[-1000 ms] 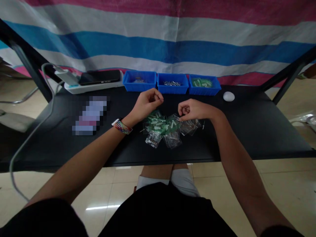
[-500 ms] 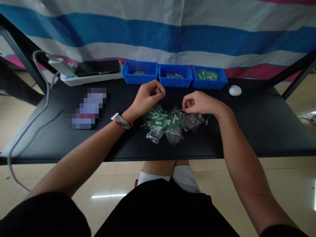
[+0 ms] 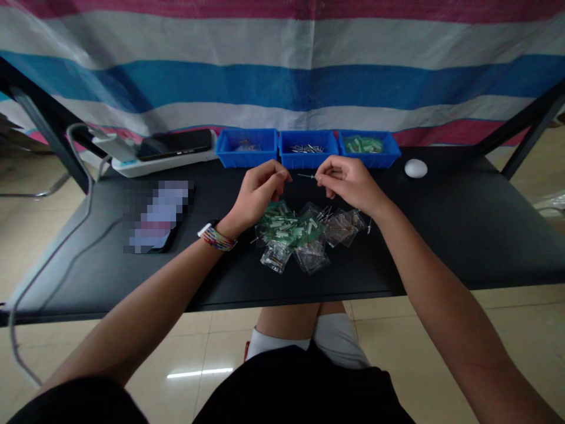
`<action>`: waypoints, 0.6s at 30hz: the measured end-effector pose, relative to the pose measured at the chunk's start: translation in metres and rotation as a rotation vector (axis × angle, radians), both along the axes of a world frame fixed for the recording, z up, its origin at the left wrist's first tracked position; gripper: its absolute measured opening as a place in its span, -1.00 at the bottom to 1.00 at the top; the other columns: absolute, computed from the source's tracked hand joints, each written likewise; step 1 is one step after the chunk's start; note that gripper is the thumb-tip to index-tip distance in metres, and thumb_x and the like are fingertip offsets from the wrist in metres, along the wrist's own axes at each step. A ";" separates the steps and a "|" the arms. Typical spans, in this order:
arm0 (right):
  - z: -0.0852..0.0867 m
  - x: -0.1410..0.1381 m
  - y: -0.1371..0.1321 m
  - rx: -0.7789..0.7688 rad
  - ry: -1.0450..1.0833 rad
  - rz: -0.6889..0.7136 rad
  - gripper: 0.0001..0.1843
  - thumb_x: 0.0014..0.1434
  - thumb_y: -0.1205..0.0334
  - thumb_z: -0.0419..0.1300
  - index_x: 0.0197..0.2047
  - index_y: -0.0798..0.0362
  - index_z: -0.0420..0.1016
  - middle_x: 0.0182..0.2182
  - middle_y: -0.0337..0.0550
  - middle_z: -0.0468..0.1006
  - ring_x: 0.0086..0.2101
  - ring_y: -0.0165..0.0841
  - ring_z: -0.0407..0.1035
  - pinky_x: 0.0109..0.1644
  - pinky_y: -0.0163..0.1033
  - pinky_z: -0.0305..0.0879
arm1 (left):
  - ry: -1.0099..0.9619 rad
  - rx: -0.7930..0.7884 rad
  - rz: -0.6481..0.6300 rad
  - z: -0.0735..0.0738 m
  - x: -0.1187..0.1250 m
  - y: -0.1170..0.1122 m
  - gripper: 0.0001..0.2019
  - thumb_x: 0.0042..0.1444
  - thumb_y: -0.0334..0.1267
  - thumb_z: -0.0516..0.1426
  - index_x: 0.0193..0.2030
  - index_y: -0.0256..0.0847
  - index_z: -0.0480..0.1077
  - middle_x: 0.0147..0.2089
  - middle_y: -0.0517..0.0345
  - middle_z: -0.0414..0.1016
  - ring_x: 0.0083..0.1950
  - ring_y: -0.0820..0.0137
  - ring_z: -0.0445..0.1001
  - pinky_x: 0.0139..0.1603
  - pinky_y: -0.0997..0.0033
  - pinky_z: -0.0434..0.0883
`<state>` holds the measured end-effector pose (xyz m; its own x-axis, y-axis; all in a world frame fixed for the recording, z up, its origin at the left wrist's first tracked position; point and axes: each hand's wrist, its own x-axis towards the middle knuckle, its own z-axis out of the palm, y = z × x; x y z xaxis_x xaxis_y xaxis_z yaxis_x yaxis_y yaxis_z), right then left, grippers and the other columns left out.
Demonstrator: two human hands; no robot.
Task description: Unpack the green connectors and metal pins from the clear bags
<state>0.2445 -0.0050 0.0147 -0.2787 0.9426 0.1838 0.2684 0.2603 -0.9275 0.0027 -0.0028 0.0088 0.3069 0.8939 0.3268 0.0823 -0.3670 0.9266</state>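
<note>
My right hand [image 3: 346, 181] pinches a thin metal pop rivet [image 3: 305, 175] between thumb and fingertips, its pin pointing left. Facing it across a small gap, my left hand [image 3: 261, 189] has its fingers curled and pressed together; whatever it may hold is too small to make out. Below both hands lies a pile of small green packets [image 3: 282, 227] and clear plastic packets [image 3: 311, 256]. Several loose rivets [image 3: 325, 213] rest at the pile's upper right, and a single rivet [image 3: 369, 225] lies at its right edge.
Three blue bins stand in a row at the back: a left bin [image 3: 247, 160] with small parts, a middle bin [image 3: 309, 161] with rivets, a right bin [image 3: 371, 160] with green packets. A white egg-shaped object [image 3: 415, 168], a phone [image 3: 176, 144] on a power strip [image 3: 163, 167] and a blurred phone [image 3: 161, 217] also lie here.
My right hand has risen from the loose rivets beside the pile and now holds one up near my left hand. The view has tilted slightly upward.
</note>
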 end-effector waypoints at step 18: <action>-0.005 -0.026 -0.012 0.029 0.147 -0.077 -0.76 0.22 0.06 0.39 -0.19 0.00 0.49 -0.27 -0.19 0.53 -0.44 -0.42 0.41 -0.38 -0.24 0.43 | 0.024 -0.026 -0.011 0.000 -0.002 0.000 -0.76 0.21 -0.09 0.31 -0.33 -0.22 0.51 -0.52 0.26 0.35 -0.51 0.49 0.28 -0.47 0.47 0.19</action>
